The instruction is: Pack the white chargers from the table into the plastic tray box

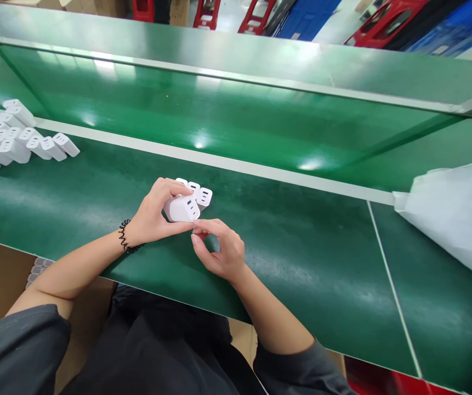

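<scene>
A white USB charger block (181, 209) is in my left hand (156, 211), gripped between the thumb below and the fingers above. Its face with the port slots is turned toward the right. My right hand (221, 249) is at the charger's lower right corner, the index fingertip touching or almost touching it by my left thumb tip. The right thumb stands a little apart from the index finger, and I see nothing held there. Just behind the held block are a few more white chargers (205, 196), partly hidden by my left hand.
On the left of the green table (310, 258) several white chargers (16, 148) stand in a cluster. A whitish plastic bag (458, 214) lies at the right. A raised green shelf (219, 52) runs along the back. Below the near edge at left is a cardboard box (1, 274).
</scene>
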The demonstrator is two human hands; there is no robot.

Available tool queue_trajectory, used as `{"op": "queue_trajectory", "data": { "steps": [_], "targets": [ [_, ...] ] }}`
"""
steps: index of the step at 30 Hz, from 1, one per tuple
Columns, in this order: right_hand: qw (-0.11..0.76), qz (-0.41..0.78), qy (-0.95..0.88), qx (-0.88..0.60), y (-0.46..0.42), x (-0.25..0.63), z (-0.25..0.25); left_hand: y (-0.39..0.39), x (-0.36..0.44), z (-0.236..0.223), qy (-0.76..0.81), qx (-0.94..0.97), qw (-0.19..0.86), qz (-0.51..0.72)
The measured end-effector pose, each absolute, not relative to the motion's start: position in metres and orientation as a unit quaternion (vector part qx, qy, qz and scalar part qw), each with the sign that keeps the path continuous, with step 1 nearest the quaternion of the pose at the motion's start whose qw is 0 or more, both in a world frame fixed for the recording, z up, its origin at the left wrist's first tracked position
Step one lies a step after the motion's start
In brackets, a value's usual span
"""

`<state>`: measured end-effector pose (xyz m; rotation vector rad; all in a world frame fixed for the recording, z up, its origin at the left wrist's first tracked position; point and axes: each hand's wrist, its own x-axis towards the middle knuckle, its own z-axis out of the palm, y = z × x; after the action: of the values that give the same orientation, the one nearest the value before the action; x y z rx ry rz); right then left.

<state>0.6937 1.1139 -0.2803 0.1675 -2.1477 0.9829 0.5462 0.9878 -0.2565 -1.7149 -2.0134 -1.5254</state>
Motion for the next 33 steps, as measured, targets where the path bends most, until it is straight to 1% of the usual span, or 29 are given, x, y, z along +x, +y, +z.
{"op": "queue_trajectory", "data": {
  "steps": [9, 16, 20, 23, 26, 28, 31, 33],
  "targets": [
    [0.349, 0.404, -0.844, 0.052, 1.114, 0.696, -0.282, 0.986, 0.547, -0.252, -0.653, -0.592, 0.146, -0.449],
    [0.329, 0.424, -0.840, 0.079, 1.113, 0.696, -0.281, 0.987, 0.548, -0.252, -0.648, -0.593, 0.156, -0.451],
    [0.335, 0.428, -0.836, 0.074, 1.114, 0.696, -0.282, 0.987, 0.547, -0.253, -0.640, -0.594, 0.122, -0.471],
    [0.355, 0.433, -0.827, 0.045, 1.117, 0.695, -0.282, 0.987, 0.547, -0.253, -0.650, -0.588, 0.047, -0.479],
    [0.359, 0.480, -0.800, 0.011, 1.121, 0.694, -0.281, 0.987, 0.549, -0.254, -0.660, -0.573, -0.035, -0.484],
    [0.332, 0.524, -0.784, 0.005, 1.124, 0.693, -0.281, 0.988, 0.550, -0.256, -0.649, -0.572, -0.053, -0.498],
    [0.271, 0.571, -0.775, 0.015, 1.125, 0.692, -0.283, 0.989, 0.551, -0.259, -0.637, -0.575, -0.046, -0.512],
    [0.246, 0.587, -0.771, 0.015, 1.124, 0.691, -0.285, 0.990, 0.551, -0.262, -0.643, -0.571, -0.043, -0.509]
  ]
}}
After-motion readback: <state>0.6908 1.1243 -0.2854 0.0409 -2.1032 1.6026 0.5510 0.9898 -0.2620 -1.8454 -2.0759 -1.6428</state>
